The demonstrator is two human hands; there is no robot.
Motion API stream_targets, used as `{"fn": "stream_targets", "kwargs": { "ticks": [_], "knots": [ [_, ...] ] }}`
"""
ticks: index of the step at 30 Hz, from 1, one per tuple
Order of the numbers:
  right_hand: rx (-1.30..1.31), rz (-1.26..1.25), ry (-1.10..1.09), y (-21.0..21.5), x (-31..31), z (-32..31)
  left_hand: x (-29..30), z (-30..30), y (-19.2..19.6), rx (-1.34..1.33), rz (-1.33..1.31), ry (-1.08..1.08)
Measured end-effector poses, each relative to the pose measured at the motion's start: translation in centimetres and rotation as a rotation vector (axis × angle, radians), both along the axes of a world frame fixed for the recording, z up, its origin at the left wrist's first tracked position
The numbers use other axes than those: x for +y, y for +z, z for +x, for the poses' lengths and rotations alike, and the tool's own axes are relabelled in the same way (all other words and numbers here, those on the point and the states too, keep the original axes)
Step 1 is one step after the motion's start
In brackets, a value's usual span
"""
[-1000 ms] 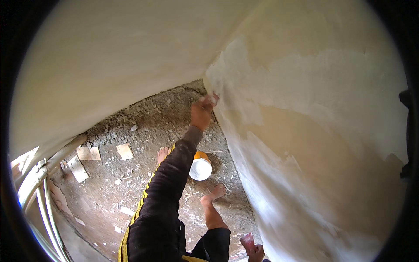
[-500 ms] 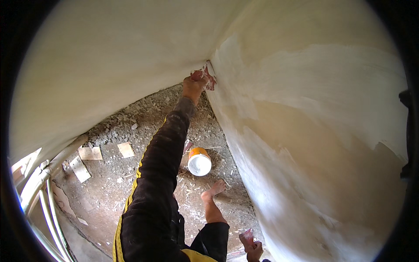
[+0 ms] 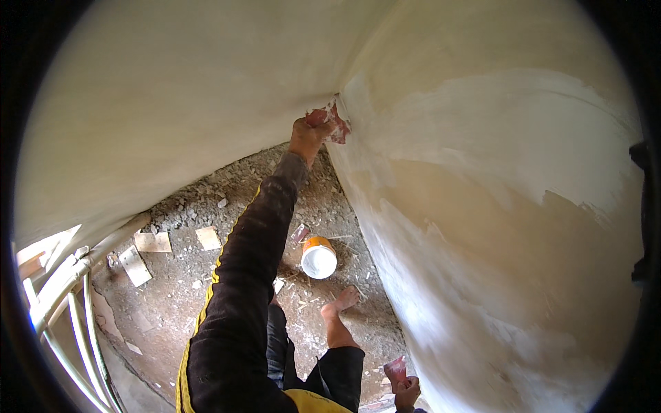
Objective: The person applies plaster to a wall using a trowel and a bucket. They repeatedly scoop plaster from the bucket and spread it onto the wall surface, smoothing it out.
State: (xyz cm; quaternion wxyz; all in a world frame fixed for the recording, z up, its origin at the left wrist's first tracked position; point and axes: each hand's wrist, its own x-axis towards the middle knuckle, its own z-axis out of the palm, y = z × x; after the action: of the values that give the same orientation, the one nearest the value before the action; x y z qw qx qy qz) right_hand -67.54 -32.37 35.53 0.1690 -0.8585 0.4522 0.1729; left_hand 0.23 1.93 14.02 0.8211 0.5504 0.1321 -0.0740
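Note:
My left arm, in a dark sleeve with a yellow stripe, reaches forward to the inside corner where two walls meet. My left hand (image 3: 307, 140) is closed on a red putty scraper (image 3: 332, 125), smeared with white, whose blade lies at the corner. At the lower right, my right hand (image 3: 407, 394) grips a second red scraper (image 3: 395, 372), also marked with white, low beside the right wall (image 3: 482, 241). That wall carries uneven whitish patches over a tan surface.
An orange bucket (image 3: 317, 242) with white inside stands on the rubble-strewn floor (image 3: 227, 179), close to my bare foot (image 3: 346, 297). Flat pale pieces (image 3: 153, 242) lie at left. Pale pipes (image 3: 65, 289) run along the left edge. The left wall (image 3: 172, 89) is smooth.
The left hand and its scraper have shifted slightly right in the view, still at the corner. The view itself has moved a little. Both hands keep their scrapers.

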Motion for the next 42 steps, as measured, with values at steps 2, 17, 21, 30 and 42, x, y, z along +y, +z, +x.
{"fn": "stream_targets", "kwargs": {
  "ticks": [2,17,21,30,42],
  "knots": [
    [-0.007,-0.001,0.024,-0.3,-0.1,0.2,0.0,-0.2,1.5,-0.044,-0.079,0.028],
    [0.029,0.001,-0.003,0.0,1.7,0.0,-1.8,-3.4,-7.0,0.029,0.466,0.338],
    [0.009,0.011,-0.024,-0.3,2.6,0.1,-2.0,-2.5,-10.9,0.214,0.488,0.148],
    [0.053,-0.021,-0.090,-0.7,3.3,-0.4,-3.4,-0.1,-14.1,0.338,0.198,0.222],
    [0.184,0.021,-0.019,-0.8,2.4,0.7,-4.1,-8.4,-16.4,0.159,0.450,0.110]
  ]
}}
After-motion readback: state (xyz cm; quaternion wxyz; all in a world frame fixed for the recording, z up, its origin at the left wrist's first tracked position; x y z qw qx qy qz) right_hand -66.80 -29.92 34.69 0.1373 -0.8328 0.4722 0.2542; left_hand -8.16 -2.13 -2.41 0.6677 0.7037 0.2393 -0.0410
